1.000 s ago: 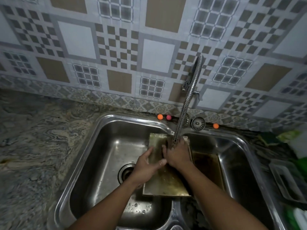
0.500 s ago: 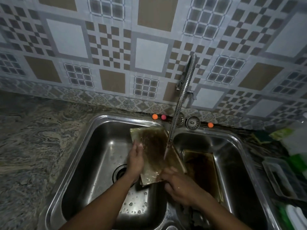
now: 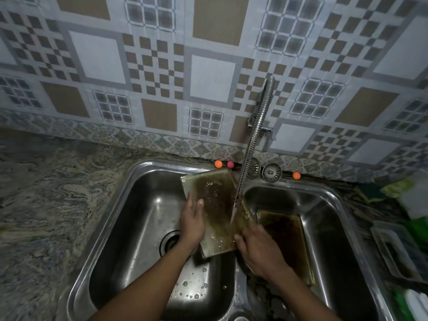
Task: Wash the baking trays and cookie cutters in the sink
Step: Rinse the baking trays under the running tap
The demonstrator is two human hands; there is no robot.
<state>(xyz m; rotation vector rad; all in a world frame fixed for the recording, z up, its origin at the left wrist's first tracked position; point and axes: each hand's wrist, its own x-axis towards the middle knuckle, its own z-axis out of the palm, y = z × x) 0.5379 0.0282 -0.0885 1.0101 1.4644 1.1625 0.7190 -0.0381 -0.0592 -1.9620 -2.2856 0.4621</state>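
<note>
Your left hand (image 3: 192,223) grips the left edge of the held tray (image 3: 217,205), thumb laid across its stained face; your right hand (image 3: 259,249) clasps its near right corner; the tray leans tilted over the divider of the sink (image 3: 111,216), under the stream (image 3: 232,215) from the tap hose (image 3: 252,144). The brown film looks stubborn, so hold the tilt and let water sheet down into the left basin; slide the tray under the stream; rub where the stain is darkest; mind the wet edge, which may slip. By count: two trays, this one and the second tray (image 3: 287,237) in the right basin; two strainer plugs (image 3: 271,172) on the back ledge; two orange balls (image 3: 218,163); one pink ball (image 3: 230,164); no cookie cutters show.
</note>
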